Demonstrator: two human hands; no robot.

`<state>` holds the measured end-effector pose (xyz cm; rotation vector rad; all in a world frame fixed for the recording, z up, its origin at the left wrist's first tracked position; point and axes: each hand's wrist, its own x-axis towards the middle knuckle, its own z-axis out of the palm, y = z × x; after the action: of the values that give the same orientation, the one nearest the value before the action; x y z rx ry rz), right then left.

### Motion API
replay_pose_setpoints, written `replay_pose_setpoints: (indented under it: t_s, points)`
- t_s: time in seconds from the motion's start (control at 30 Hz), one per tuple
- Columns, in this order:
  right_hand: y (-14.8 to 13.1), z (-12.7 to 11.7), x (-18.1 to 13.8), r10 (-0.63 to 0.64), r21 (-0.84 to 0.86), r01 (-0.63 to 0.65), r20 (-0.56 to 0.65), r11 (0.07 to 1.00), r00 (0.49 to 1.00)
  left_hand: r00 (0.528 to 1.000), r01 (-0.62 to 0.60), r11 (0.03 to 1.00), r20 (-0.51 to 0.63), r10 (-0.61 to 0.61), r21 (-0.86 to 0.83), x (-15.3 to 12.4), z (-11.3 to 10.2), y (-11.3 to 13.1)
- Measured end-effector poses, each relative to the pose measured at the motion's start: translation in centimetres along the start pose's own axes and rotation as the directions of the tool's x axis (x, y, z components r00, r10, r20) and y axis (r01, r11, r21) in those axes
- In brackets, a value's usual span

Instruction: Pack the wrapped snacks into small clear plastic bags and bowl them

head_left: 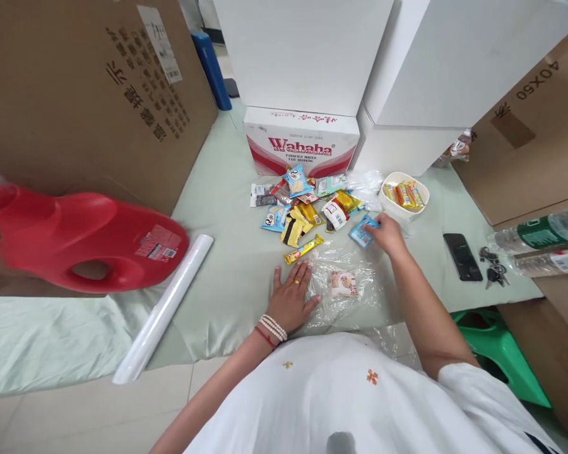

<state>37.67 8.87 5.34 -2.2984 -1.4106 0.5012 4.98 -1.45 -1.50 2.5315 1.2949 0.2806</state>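
Observation:
My right hand (389, 234) pinches the corner of a small blue snack packet (363, 231) at the right side of a heap of wrapped snacks (307, 211). Flat on the cloth, my left hand (291, 293) has its fingers spread, with the thumb side at the edge of a clear plastic sheet (372, 274). A white and brown wrapped snack (344, 284) lies on that sheet, between my hands. Just beyond my left fingertips is a thin yellow snack stick (303, 250). Behind my right hand stands a white bowl (387, 203) with several orange-yellow packets (406, 195).
A Wahaha carton (303, 142) stands behind the heap, below white boxes (303, 50). At left are a red jug (118, 243) and a white roll (163, 309). A phone (462, 257), keys (496, 270) and plastic bottles (539, 233) lie at right, above a green stool (506, 353).

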Motion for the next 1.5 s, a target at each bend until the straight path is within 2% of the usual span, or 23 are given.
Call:
replay_pose_setpoints:
  t_s: [0.07,0.1,0.17,0.27,0.3,0.37,0.47,0.57,0.63,0.67,0.73,0.77,0.8,0.83,0.9,1.03,1.07,1.13,1.2,1.27,1.33,1.4,1.5]
  points:
    - [1.6,-1.8,-2.1,0.026,0.261,0.004,-0.112,0.965,0.993,1.000,-0.005,1.000,-0.005,0.005,-0.009,0.0,-0.1,-0.1]
    - [2.2,-2.4,-3.7,0.048,0.404,-0.004,-0.099,0.915,0.994,1.000,-0.006,1.000,-0.008,0.006,-0.012,0.0,-0.1,-0.1]
    - [2.8,-2.6,-7.3,0.049,0.609,-0.074,0.058,0.790,0.997,1.000,-0.007,1.000,-0.019,0.007,-0.016,-0.1,-0.1,-0.3]
    - [2.4,-0.7,-12.5,-0.040,0.699,-0.183,0.290,0.691,0.956,0.999,-0.010,1.000,-0.031,0.009,-0.026,0.0,0.0,-0.5]
    - [2.2,0.3,-13.7,-0.069,0.689,-0.189,0.329,0.700,0.942,0.999,-0.012,1.000,-0.032,0.012,-0.029,0.1,0.0,-0.6]
    - [1.8,2.4,-15.3,-0.117,0.600,-0.125,0.348,0.790,0.930,0.999,-0.016,0.999,-0.040,0.015,-0.030,0.2,0.0,-0.8]
    - [1.8,4.1,-15.8,-0.187,0.309,0.100,0.267,0.946,0.945,0.993,0.007,1.000,-0.118,-0.008,-0.016,-0.2,-0.3,-0.9]
    - [2.3,2.9,-15.6,-0.193,0.091,0.180,0.162,0.979,0.968,0.968,-0.039,0.999,-0.247,0.038,0.000,-1.4,-0.9,-1.2]
    - [3.2,1.0,-16.0,-0.247,0.082,0.237,0.143,0.968,0.959,0.949,-0.232,0.972,-0.224,0.222,-0.021,-2.5,-1.4,-1.5]
    - [3.7,0.0,-16.4,-0.330,0.105,0.315,0.179,0.943,0.927,0.929,-0.342,0.938,-0.170,0.329,-0.051,-3.0,-1.6,-1.7]
    - [5.3,-1.3,-17.5,-0.537,0.167,0.511,0.302,0.843,0.788,0.880,-0.473,0.872,-0.032,0.473,-0.126,-3.6,-1.8,-2.1]
    - [6.1,-1.6,-18.2,-0.610,0.179,0.589,0.357,0.788,0.707,0.870,-0.484,0.863,0.031,0.493,-0.149,-3.7,-1.8,-2.4]
    - [7.0,-1.5,-18.8,-0.649,0.167,0.643,0.393,0.748,0.652,0.872,-0.468,0.870,0.079,0.483,-0.154,-3.7,-1.8,-2.6]
    - [7.9,-1.2,-19.4,-0.660,0.135,0.672,0.406,0.728,0.633,0.882,-0.441,0.885,0.111,0.458,-0.146,-3.6,-1.8,-2.8]
    - [9.1,-0.3,-19.9,-0.663,0.093,0.690,0.393,0.718,0.637,0.903,-0.393,0.910,0.132,0.409,-0.132,-3.2,-1.9,-3.3]
    - [9.2,-0.2,-18.5,-0.726,0.314,0.655,0.341,0.687,0.597,0.953,-0.262,0.937,0.089,0.288,-0.231,-1.4,-2.8,-3.8]
    - [8.8,-0.6,-17.7,-0.725,0.374,0.621,0.325,0.689,0.608,0.969,-0.214,0.937,0.062,0.240,-0.277,-0.9,-3.1,-3.8]
    - [7.8,-1.4,-15.8,-0.665,0.423,0.527,0.311,0.737,0.679,0.993,-0.112,0.926,0.000,0.121,-0.361,0.5,-3.6,-3.7]
    - [6.9,-1.7,-13.9,-0.546,0.392,0.414,0.329,0.821,0.771,0.999,0.002,0.914,-0.037,-0.018,-0.406,2.0,-3.6,-3.5]
    - [6.5,-1.7,-12.2,-0.403,0.285,0.309,0.380,0.907,0.832,0.986,0.131,0.911,-0.044,-0.160,-0.392,3.5,-3.1,-3.3]
    - [6.2,-1.5,-10.8,-0.279,0.096,0.265,0.442,0.960,0.852,0.960,0.242,0.920,-0.060,-0.273,-0.308,4.6,-2.3,-3.1]
    - [5.7,-1.7,-9.6,-0.202,-0.111,0.286,0.474,0.952,0.857,0.937,0.304,0.934,-0.117,-0.329,-0.189,5.3,-1.6,-2.9]
    - [4.1,-2.5,-7.7,-0.234,-0.263,0.352,0.391,0.898,0.890,0.905,0.322,0.943,-0.266,-0.333,-0.086,5.1,-1.3,-2.5]
